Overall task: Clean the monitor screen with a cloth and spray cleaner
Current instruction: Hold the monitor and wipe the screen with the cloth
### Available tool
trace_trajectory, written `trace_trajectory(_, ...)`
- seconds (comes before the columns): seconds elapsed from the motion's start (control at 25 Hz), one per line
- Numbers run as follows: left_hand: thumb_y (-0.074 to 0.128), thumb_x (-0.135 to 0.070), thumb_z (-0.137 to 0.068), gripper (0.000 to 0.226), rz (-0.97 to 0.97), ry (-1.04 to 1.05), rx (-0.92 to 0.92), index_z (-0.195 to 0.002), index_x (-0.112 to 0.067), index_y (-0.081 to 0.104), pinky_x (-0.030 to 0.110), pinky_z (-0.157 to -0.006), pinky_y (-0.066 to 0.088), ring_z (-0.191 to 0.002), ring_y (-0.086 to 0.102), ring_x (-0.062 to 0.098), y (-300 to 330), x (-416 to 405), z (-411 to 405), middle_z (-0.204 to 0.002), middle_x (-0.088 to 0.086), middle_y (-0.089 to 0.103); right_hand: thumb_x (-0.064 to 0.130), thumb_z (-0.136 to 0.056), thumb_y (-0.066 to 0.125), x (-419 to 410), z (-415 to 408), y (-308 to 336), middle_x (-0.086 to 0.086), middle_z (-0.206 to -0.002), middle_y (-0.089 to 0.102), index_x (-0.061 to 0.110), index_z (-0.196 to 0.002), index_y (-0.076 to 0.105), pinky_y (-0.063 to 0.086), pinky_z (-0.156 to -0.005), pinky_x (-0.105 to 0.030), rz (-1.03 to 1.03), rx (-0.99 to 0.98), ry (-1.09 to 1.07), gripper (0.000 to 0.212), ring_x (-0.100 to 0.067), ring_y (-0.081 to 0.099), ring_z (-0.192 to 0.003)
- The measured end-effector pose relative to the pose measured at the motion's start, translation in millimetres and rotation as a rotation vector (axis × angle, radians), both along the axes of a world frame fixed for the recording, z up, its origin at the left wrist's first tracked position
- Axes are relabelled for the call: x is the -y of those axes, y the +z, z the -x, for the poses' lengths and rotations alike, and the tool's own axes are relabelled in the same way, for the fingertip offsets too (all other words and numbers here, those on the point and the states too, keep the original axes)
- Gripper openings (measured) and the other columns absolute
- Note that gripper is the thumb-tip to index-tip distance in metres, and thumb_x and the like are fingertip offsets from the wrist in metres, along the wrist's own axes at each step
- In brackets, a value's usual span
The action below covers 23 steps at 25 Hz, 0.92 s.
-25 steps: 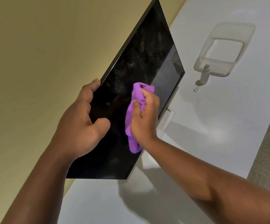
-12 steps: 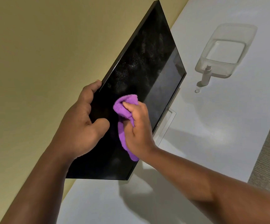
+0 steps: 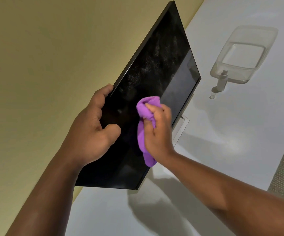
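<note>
My left hand (image 3: 91,132) grips the top edge of the monitor (image 3: 156,68), thumb on the screen; my right hand (image 3: 156,132) clutches the bunched purple cloth (image 3: 145,109), pressing it against the screen's middle. Spray bottle (image 3: 222,81) stands on the white desk (image 3: 223,133), right of the monitor, just beside a clear tub (image 3: 246,53).

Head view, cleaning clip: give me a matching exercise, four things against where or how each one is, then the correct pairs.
Things:
1. purple cloth
2. spray bottle
3. clear container
4. left hand

States:
A. stands upright on the white table, cap off
B. grips the edge of the monitor
C. bunched in the right hand against the screen
D. sits just behind the bottle

Pairs: 1-C, 2-A, 3-D, 4-B
</note>
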<state>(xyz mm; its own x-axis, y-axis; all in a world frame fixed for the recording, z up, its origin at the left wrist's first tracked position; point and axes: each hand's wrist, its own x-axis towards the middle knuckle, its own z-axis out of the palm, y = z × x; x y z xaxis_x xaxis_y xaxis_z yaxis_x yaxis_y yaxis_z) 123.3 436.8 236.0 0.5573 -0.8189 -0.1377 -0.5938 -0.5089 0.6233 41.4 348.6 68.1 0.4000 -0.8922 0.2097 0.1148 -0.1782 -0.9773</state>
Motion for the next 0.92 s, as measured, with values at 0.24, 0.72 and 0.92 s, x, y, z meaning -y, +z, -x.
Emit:
trace_trajectory(0.24,0.052,-0.041,-0.061,0.092,0.027,-0.015,-0.001,-0.151,-0.049,0.033,0.062,-0.082,0.055,-0.098,0.067,0.038,-0.9,-1.4,-2.5,-0.112,-0.025,0.067,0.007,-0.095,0.062,-7.4,-23.0,14.4,-0.007,-0.141,0.039,0.01,-0.141,0.054,0.045,-0.102,-0.018,0.2,0.105,0.045,0.047,0.0,0.038,-0.133)
trace_trajectory(0.72,0.053,-0.041,-0.063,0.101,0.058,-0.008,-0.081,-0.158,-0.046,0.022,0.048,-0.11,0.043,-0.11,0.053,-0.009,-6.6,-5.4,-11.1,-0.133,-0.052,0.046,0.003,-0.089,0.064,-1.6,-21.1,19.1,-0.016,-0.136,0.05,0.004,-0.128,0.065,0.052,-0.098,-0.04,0.283,0.064,0.047,0.039,-0.024,0.05,-0.126)
trace_trajectory(0.92,0.055,-0.04,-0.062,0.101,0.078,-0.007,-0.113,-0.157,-0.051,0.021,0.052,-0.111,0.046,-0.111,0.054,0.0,-9.0,-5.5,-13.2,-0.147,-0.044,0.041,0.004,-0.091,0.059,33.8,-28.0,32.0,-0.015,-0.138,0.05,0.0,-0.118,0.065,0.037,-0.103,-0.013,0.097,0.017,-0.177,0.028,0.001,0.043,-0.125)
